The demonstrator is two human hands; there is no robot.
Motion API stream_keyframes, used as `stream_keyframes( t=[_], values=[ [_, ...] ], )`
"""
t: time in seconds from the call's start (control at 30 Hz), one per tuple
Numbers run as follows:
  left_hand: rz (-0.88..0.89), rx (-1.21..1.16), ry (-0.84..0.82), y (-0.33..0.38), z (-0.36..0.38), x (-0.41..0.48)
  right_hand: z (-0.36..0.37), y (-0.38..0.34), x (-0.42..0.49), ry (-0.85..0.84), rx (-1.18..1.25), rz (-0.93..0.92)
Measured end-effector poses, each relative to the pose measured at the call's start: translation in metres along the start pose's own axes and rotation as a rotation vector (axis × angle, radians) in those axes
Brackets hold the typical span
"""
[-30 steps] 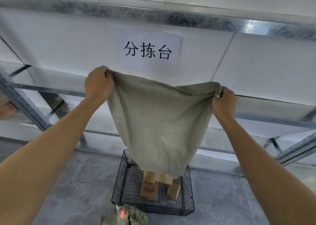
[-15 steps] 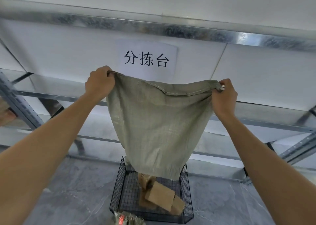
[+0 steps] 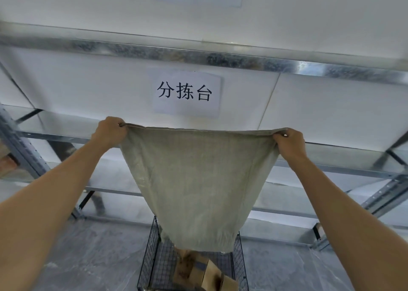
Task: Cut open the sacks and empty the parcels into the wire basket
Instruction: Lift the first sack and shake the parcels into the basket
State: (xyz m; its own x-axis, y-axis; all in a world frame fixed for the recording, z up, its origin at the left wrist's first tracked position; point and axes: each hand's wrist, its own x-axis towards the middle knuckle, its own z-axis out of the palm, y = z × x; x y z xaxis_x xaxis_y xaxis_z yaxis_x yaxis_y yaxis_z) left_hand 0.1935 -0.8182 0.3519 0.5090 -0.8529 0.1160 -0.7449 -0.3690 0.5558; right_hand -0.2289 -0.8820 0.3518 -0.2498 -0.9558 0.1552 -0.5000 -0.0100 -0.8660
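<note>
A grey-green woven sack [image 3: 198, 184] hangs upside down, stretched flat between my hands. My left hand [image 3: 110, 132] grips its upper left corner and my right hand [image 3: 289, 143] grips its upper right corner. The sack's open mouth hangs just above a black wire basket [image 3: 149, 251] on the floor. Brown cardboard parcels [image 3: 198, 271] lie in the basket, partly hidden by the sack's lower edge.
A metal shelving rack [image 3: 331, 169] with white boards stands right behind the sack, and a paper sign [image 3: 185, 93] with black characters is stuck on it. Slanted rack uprights [image 3: 21, 145] stand at the left and right. Grey stone floor [image 3: 84, 257] surrounds the basket.
My hands have pulled further apart, drawing the sack's top edge taut and straight. The view has tilted up a little. The parcels in the basket have shifted.
</note>
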Motion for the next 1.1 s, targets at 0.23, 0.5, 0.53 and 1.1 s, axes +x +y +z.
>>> stream_keyframes(
  t=[0.23, 0.5, 0.53, 1.1],
  values=[
    [0.201, -0.244, 0.619, 0.109, -0.061, 0.0, -0.028, -0.099, 0.014, 0.593, 0.101, -0.321],
    [0.181, 0.043, -0.043, 0.042, -0.003, -0.007, 0.018, -0.024, 0.0, 0.036, -0.352, -0.163],
    [0.165, -0.029, 0.107, 0.045, -0.012, -0.001, 0.017, -0.03, 0.001, 0.167, -0.262, -0.177],
    [0.248, 0.158, -0.095, 0.055, -0.001, 0.004, 0.01, -0.064, 0.015, 0.128, -0.323, -0.297]
  ],
)
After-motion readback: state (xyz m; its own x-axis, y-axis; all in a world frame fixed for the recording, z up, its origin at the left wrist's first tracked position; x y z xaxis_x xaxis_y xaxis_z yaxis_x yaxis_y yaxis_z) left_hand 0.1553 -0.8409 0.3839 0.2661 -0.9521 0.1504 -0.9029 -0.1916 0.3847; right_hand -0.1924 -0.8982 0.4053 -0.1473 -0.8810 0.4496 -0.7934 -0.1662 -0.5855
